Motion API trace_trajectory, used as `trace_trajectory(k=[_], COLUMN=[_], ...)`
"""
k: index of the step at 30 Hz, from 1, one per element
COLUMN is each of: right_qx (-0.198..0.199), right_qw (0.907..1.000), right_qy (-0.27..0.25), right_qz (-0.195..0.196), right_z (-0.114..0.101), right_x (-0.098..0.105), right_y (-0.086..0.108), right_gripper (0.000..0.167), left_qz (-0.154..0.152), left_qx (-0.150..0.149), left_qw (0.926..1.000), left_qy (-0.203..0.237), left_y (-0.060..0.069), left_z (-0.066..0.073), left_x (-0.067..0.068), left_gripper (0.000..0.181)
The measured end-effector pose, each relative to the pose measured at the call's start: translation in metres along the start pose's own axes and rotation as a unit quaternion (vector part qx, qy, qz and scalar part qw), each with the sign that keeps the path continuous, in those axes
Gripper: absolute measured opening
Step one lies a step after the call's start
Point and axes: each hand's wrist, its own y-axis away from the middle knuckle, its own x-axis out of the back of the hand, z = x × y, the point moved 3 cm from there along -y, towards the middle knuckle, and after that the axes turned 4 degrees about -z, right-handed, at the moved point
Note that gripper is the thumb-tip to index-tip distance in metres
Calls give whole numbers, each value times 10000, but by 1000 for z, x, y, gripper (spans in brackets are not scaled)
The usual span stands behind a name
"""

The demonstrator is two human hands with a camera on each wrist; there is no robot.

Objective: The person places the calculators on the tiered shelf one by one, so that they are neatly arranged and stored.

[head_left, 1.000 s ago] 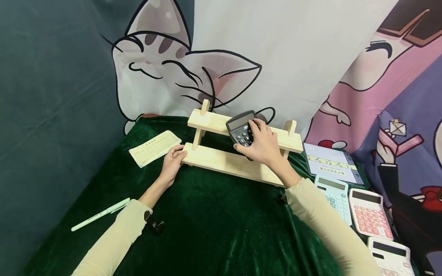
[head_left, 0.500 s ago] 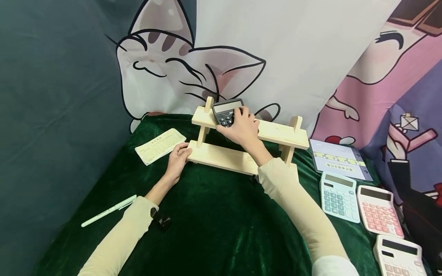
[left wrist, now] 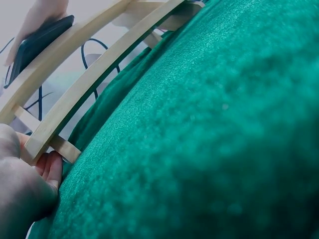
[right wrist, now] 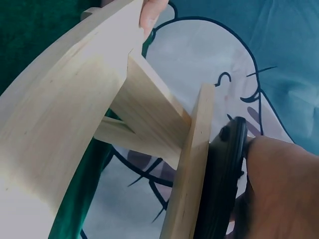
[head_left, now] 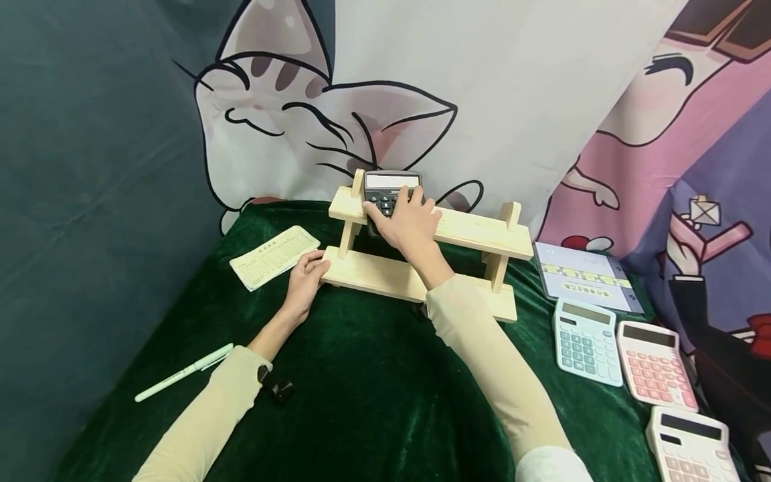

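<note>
A two-tier wooden shelf rack (head_left: 373, 273) stands on green velvet cloth. My left hand (head_left: 303, 286) grips the left end of its lower board; in the left wrist view the thumb side is above and fingers (left wrist: 54, 169) lie under the board. My right hand (head_left: 411, 224) holds a black calculator (head_left: 393, 181) at the left part of the upper board, beside the left upright peg (head_left: 358, 182). The thumb lies along the calculator's left side and the fingers spread over its keys. In the right wrist view the calculator (right wrist: 219, 184) rests against the upper board (right wrist: 192, 174).
A receipt pad (head_left: 274, 258) lies left of the rack, and a pale green pen (head_left: 183, 373) nearer the front. At right are a booklet (head_left: 587, 278), a blue calculator (head_left: 587, 341), a pink calculator (head_left: 656, 365) and a white calculator (head_left: 693, 445). A printed curtain (head_left: 512, 100) hangs behind.
My right hand has carried the black calculator left along the rack to the upper board's left end, and it has straightened from a tilt. My left hand keeps its hold on the lower board.
</note>
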Motion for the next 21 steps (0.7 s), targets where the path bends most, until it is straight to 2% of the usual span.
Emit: trace_trajectory(k=[5,8,12,16,21], right_qx=[310,683,1412,2179,2507], right_qw=[9983,9913,9675,9441,9267], right_qy=[-451,-980,-1742,-1973,-2134], right_qz=[189,555,1167,1491,1811], right_z=[17,25,33,43,55], right_x=[0,-1,-7,-19,-32], right_y=[9,14,22,27,31], right_gripper=[99,92,78,65,54], left_qz=[-40,-5,101,128,52], left_qx=[51,1,-91,-183,-191], left_qw=[10000,10000,9999,9997,9998], left_qy=[50,13,-35,-35,-71], left_y=[-1,-2,-1,1,2], left_z=[-1,1,2,2,-1], left_x=[0,3,6,4,1], left_gripper=[47,48,47,44,44])
